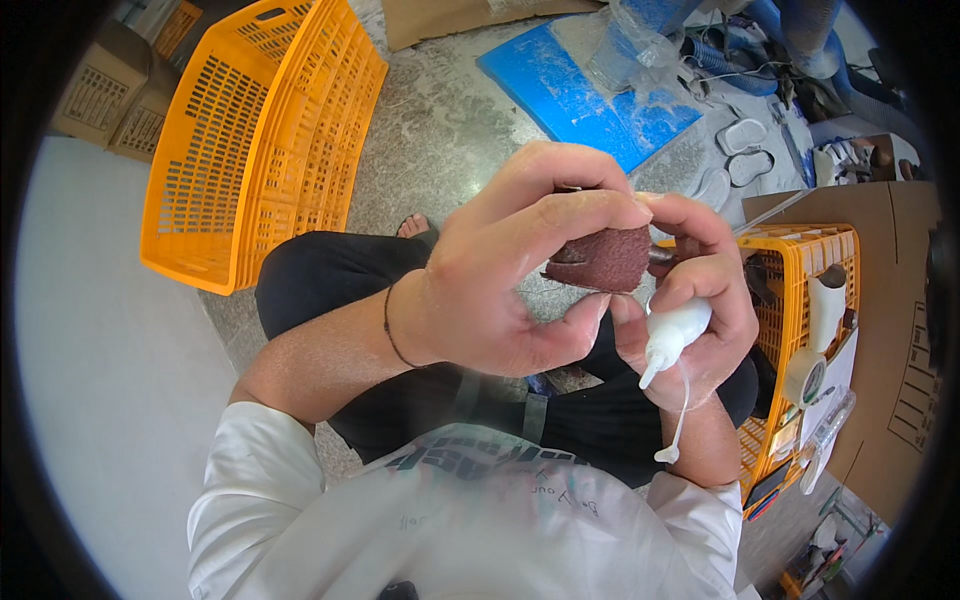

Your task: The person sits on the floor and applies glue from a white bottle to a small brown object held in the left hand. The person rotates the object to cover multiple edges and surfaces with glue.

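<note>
Held up in front of my chest is a small reddish-brown sanding drum point(612, 262), its rough sandpaper surface facing me and a loose-looking edge at its left end. A short metal shaft point(661, 255) sticks out of its right end. My left hand point(500, 270) grips the drum, fingers curled over its top and thumb below. My right hand point(715, 290) pinches the drum near the shaft. That same hand also keeps a small white squeeze bottle point(680, 328) against its palm, nozzle pointing down; the cap point(667, 454) dangles on a thin strap.
Stacked yellow plastic crates point(265, 140) stand at the far left. A dusty blue board point(590, 90) lies on the floor ahead. At the right, another yellow crate point(800, 250) carries a tape roll point(804, 378) and small tools, beside a large cardboard box point(890, 330). Sandals point(745, 150) and hoses lie beyond.
</note>
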Available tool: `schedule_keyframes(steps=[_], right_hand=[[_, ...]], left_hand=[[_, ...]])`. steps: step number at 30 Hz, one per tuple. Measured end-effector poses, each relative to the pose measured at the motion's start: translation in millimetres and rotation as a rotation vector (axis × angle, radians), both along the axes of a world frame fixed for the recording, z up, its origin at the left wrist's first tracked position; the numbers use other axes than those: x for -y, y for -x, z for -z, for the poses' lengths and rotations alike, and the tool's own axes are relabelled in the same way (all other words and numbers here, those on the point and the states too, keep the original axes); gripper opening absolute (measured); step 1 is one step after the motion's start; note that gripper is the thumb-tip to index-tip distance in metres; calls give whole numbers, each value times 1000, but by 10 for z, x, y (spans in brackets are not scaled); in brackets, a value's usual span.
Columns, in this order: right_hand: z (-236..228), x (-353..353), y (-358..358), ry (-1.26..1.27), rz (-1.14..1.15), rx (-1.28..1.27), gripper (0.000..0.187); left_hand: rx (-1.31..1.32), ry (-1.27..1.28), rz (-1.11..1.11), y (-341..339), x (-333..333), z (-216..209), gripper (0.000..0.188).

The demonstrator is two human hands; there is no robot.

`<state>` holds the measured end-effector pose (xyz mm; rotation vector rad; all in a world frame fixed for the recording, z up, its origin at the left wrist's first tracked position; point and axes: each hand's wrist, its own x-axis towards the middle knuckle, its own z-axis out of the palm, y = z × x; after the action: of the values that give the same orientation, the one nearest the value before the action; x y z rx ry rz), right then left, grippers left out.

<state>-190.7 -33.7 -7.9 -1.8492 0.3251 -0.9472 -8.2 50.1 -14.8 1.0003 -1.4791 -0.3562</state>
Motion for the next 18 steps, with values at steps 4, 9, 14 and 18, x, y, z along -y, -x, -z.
schedule_keyframes(steps=[4,9,14,18], right_hand=[[-3,1,-6,18,-6,7,30],[-8,-12,-18,11,-7,14,30],[-15,-16,-10,-6,-2,4,29],[-16,-1,3,27,19,-39,30]], left_hand=[[18,-5,1,-12,-1,-16,52],[24,9,9,-25,4,-18,52],[49,-5,23,-39,8,-8,53],[123,-11,59,-109,16,-7,56]])
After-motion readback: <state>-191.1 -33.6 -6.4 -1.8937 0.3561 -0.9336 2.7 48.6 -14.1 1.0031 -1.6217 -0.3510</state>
